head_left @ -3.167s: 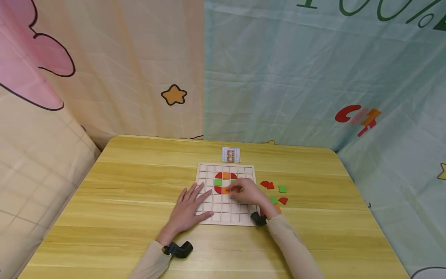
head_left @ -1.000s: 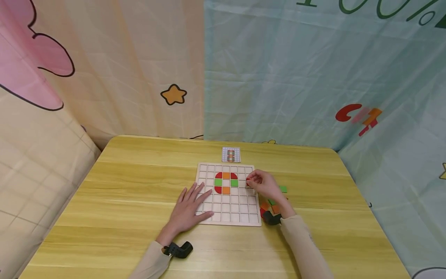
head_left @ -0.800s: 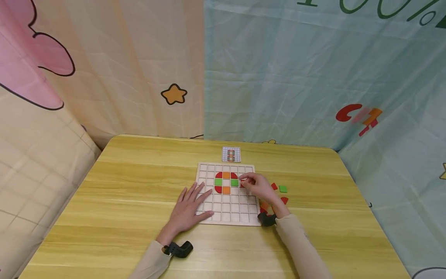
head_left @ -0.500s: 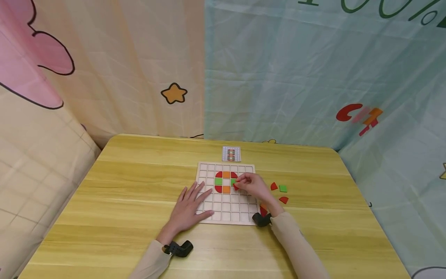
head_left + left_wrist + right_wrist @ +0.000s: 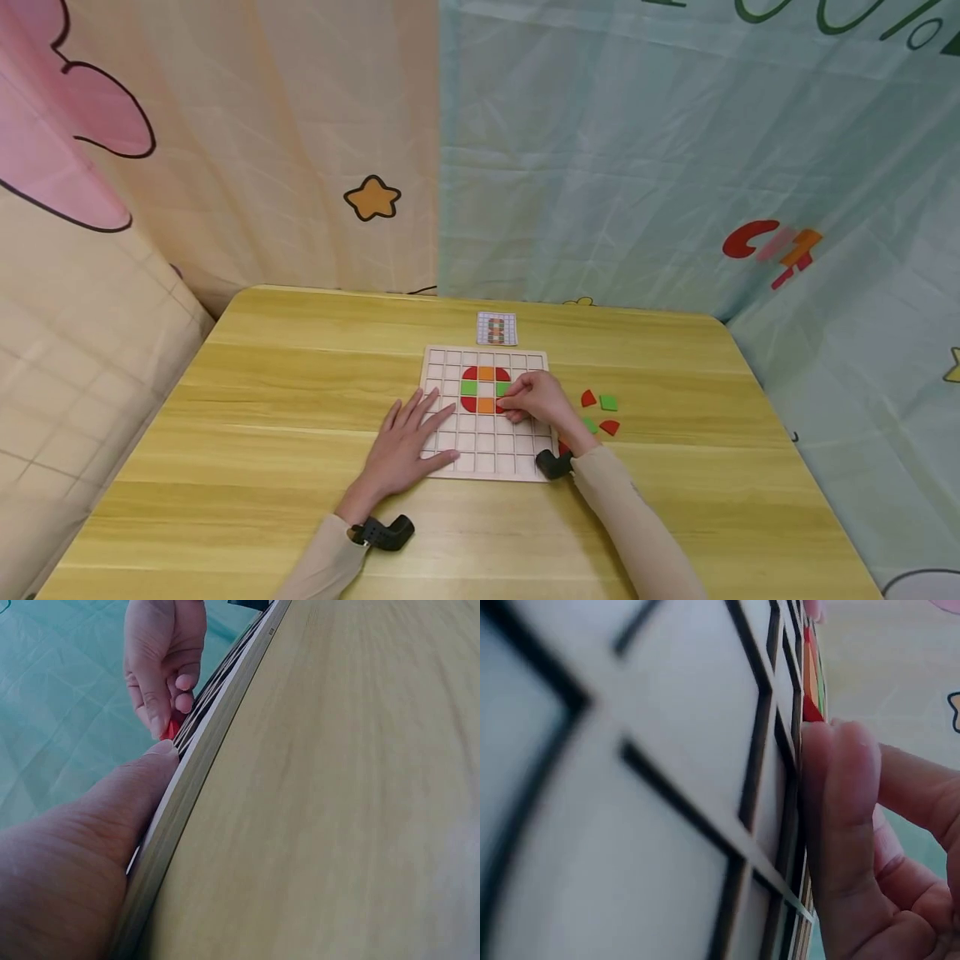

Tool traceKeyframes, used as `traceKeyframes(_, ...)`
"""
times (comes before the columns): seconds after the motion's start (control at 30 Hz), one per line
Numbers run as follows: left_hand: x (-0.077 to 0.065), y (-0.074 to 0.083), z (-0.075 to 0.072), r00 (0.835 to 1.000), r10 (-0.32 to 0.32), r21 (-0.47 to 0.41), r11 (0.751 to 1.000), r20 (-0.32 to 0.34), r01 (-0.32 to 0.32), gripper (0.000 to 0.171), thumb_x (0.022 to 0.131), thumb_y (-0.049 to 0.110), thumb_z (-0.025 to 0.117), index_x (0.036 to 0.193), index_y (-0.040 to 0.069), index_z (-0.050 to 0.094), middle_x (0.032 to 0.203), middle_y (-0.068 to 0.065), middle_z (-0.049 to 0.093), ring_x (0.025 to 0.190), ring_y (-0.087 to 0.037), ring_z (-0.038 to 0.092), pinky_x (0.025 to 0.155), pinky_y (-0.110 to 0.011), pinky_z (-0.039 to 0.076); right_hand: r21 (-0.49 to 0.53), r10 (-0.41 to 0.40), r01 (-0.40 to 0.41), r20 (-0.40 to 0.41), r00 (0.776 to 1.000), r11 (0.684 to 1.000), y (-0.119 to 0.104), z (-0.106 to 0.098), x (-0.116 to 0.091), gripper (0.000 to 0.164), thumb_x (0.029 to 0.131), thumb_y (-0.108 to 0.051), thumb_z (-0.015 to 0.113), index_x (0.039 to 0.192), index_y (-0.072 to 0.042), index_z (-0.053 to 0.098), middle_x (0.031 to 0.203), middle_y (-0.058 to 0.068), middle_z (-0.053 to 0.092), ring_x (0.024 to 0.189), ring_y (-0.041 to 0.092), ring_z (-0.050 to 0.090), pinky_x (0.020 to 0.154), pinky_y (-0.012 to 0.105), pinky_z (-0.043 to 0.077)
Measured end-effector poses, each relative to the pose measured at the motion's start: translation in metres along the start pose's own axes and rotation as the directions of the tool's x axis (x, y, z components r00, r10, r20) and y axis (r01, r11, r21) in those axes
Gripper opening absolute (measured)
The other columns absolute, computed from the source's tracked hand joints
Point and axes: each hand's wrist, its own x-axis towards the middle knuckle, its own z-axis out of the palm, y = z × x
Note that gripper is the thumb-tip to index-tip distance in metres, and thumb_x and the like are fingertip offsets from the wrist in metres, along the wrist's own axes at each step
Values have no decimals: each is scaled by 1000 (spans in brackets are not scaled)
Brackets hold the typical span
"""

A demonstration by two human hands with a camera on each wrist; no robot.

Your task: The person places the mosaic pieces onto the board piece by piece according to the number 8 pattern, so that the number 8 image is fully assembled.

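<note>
A pale grid board lies on the wooden table, with a ring of red, orange and green tiles set in its cells. My right hand pinches a red quarter-round tile at the ring's lower right corner; its fingertips hide part of it. In the left wrist view the red tile shows below the right fingertips, and the right wrist view shows a red edge just past them. Spread flat, my left hand rests on the board's left edge, with its thumb along the rim.
Loose tiles lie right of the board: a red quarter-round, a green square, another red quarter-round and more partly under the right wrist. A small printed pattern card lies behind the board. Printed curtains surround the table.
My right hand has picked up a red tile from the loose pieces and carried it left to the ring's lower right cell. The left hand has stayed in place.
</note>
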Motion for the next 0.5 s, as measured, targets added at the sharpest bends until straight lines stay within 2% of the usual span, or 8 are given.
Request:
traceKeyframes(0.27,0,1,-2,1000,-4,8,1000,20,4,69,88,58,55,144,19,44,154,-10,26,142,-31,14,111,-53,7,-117,0,-3,-21,1000,993,-4,-1,0,19,76,-10,80,73,-3,63,61,9,63,47,15,58,47,25,51)
traceKeyframes(0.5,0,1,0,1000,8,-1,1000,-4,-8,67,88,55,57,143,18,45,153,-10,27,141,-32,16,110,-54,9,-167,-63,59,-18,998,984,-1,2,-1,23,78,-14,79,79,-3,59,59,8,61,45,16,56,45,27,50)
